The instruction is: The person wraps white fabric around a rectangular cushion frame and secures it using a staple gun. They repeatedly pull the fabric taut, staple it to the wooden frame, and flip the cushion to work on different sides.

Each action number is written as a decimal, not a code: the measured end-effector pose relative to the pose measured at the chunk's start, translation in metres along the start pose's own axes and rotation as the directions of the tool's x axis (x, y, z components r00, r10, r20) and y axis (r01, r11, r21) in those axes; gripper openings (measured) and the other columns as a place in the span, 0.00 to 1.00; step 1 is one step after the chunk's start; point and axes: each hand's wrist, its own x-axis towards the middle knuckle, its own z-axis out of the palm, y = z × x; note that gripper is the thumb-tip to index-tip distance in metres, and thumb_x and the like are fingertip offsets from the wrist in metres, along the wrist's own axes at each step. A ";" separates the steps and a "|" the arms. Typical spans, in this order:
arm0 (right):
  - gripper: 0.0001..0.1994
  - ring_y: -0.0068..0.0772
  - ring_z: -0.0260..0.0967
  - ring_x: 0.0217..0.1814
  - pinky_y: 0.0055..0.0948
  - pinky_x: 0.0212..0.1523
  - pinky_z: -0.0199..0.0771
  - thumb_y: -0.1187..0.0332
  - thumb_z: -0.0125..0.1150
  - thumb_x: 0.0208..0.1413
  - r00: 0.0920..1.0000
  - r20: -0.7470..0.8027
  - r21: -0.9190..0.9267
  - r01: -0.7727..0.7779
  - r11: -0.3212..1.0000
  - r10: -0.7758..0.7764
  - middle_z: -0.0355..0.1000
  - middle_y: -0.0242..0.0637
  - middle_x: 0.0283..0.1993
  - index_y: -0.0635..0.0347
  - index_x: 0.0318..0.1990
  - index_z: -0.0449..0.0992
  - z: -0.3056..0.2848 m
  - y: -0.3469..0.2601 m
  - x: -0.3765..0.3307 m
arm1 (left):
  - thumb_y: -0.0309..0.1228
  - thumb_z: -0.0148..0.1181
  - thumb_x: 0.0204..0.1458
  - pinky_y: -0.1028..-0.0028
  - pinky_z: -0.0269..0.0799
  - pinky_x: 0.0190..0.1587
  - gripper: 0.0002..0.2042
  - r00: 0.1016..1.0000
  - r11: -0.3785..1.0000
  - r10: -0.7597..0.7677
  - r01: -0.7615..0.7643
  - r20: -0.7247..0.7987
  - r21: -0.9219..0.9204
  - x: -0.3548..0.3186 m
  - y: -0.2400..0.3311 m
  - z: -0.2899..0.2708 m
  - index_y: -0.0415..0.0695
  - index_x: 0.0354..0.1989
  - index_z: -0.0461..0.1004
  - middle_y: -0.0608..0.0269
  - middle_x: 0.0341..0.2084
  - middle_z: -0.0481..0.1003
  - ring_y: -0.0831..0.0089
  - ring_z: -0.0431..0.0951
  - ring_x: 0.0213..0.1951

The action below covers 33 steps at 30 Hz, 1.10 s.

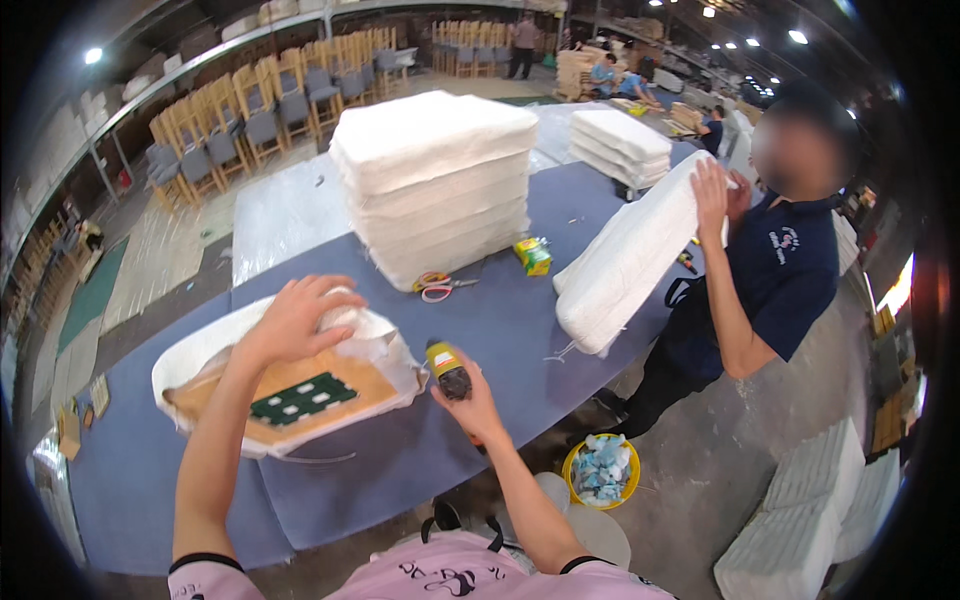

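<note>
An upturned seat pad [300, 395] lies on the blue table [500, 320], its wooden base and green webbing facing up, white fabric wrapped around the edges. My left hand [295, 320] presses flat on the bunched white fabric at the pad's far corner. My right hand [470, 405] grips a black and yellow staple gun [447, 368], held just right of the pad.
A tall stack of white cushions [435, 180] stands mid-table, with scissors [435, 287] and a small green-yellow box [533, 256] near it. A person in a dark shirt [770, 290] across the table's right side holds a white cushion [630, 255]. A yellow bucket [601, 470] sits on the floor.
</note>
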 end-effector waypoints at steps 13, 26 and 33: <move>0.37 0.20 0.69 0.31 0.23 0.31 0.73 0.81 0.61 0.60 0.983 0.183 0.689 -0.134 0.712 0.008 0.73 0.37 0.54 0.56 0.75 0.54 0.066 -0.119 -0.025 | 0.33 0.64 0.55 0.54 0.61 0.67 0.25 0.995 0.999 0.049 -0.048 0.091 -0.018 0.000 -0.013 0.003 0.56 0.63 0.73 0.59 0.65 0.68 0.56 0.68 0.63; 0.27 0.21 0.72 0.36 0.25 0.37 0.74 0.77 0.65 0.60 0.994 0.108 0.575 -0.088 0.814 0.031 0.75 0.33 0.47 0.59 0.66 0.63 0.099 -0.104 -0.024 | 0.31 0.67 0.49 0.53 0.63 0.61 0.26 0.996 0.997 0.063 -0.060 0.059 -0.054 0.002 -0.007 0.000 0.56 0.61 0.74 0.59 0.63 0.68 0.54 0.68 0.61; 0.32 0.29 0.74 0.47 0.31 0.52 0.74 0.71 0.70 0.54 0.987 0.142 0.501 -0.010 0.865 -0.071 0.74 0.38 0.48 0.60 0.67 0.65 0.075 -0.091 -0.003 | 0.38 0.66 0.52 0.54 0.60 0.67 0.31 0.990 0.982 0.119 -0.106 0.076 -0.158 0.006 -0.027 -0.006 0.51 0.67 0.70 0.53 0.63 0.68 0.52 0.67 0.65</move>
